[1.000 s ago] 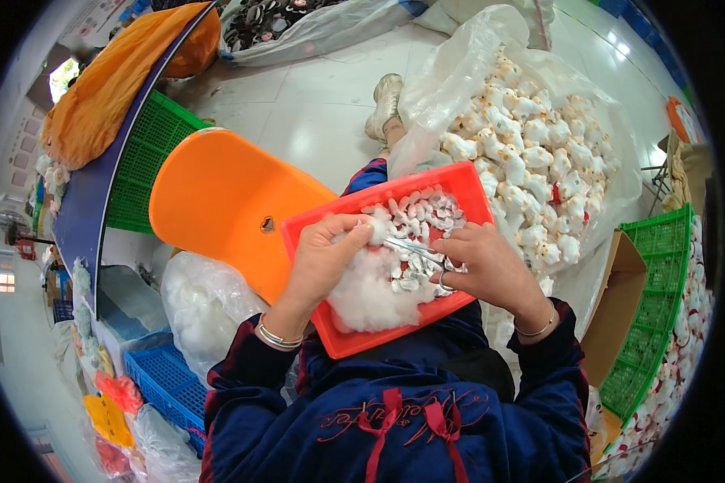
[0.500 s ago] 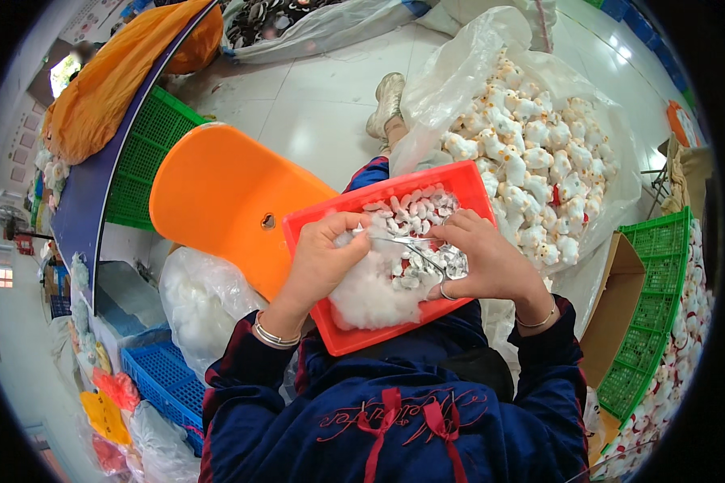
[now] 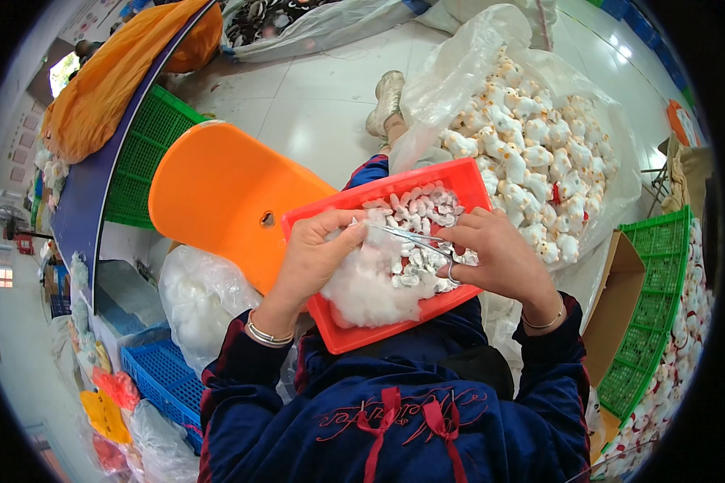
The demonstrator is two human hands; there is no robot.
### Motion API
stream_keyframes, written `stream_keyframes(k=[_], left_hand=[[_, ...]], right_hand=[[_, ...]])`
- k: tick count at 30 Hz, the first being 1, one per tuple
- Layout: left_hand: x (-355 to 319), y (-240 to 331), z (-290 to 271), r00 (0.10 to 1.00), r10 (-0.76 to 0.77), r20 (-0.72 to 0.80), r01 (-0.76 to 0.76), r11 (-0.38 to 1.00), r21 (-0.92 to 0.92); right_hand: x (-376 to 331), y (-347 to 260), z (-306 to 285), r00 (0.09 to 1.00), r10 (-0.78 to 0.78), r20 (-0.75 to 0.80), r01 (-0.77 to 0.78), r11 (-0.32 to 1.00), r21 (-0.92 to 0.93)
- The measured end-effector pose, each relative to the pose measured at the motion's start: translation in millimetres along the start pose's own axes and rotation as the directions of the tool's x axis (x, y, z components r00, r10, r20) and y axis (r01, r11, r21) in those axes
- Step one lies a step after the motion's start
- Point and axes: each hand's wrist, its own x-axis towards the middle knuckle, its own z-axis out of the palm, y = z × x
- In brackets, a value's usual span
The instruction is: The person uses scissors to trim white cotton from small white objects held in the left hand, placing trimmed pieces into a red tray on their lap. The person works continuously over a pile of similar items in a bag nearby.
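Over the red tray (image 3: 330,334) on my lap, my right hand (image 3: 503,258) grips a silver forceps (image 3: 417,240) by its ring handles. Its slim jaws point left to the fingertips of my left hand (image 3: 318,256). Those fingers are pinched around a small white piece (image 3: 354,222), mostly hidden by the thumb and forefinger. Fluffy white stuffing (image 3: 370,291) fills the tray's near left part. Many small white and silvery pieces (image 3: 415,208) lie in the rest of the tray.
An orange chair (image 3: 217,189) stands at left, with a clear bag of white stuffing (image 3: 201,290) beside it. A large clear bag of small white plush toys (image 3: 532,153) sits at far right. Green crates (image 3: 648,314) and a blue basket (image 3: 165,374) flank me.
My right hand has shifted slightly right and turned, tilting the forceps down toward its handles. My left hand stays nearly in place, still pinched.
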Motion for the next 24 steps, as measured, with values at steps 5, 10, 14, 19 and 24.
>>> stream_keyframes(k=[5, 10, 14, 19, 24], left_hand=[[-1, 10, 0, 1.000, 0.008, -0.003, -0.008, 0.999, 0.046], [-1, 5, 7, 0.998, 0.048, 0.027, -0.052, 0.985, 0.166], [-2, -1, 8, 0.997, 0.072, -0.026, -0.069, 0.990, 0.125], [1, -3, 3, 0.989, -0.141, -0.031, 0.122, 0.929, -0.350], [-1, -4, 17, 0.992, -0.122, -0.034, 0.102, 0.932, -0.348]], right_hand=[[0, -1, -2, 0.999, 0.003, 0.050, -0.002, 1.000, -0.023], [6, -13, -6, 0.984, 0.063, 0.169, -0.047, 0.994, -0.098], [4, -2, 3, 0.992, 0.038, 0.123, -0.029, 0.997, -0.074], [-9, 9, 10, 0.999, 0.053, -0.006, -0.052, 0.998, 0.030], [-2, 1, 30, 0.996, 0.046, -0.077, -0.040, 0.997, 0.071]])
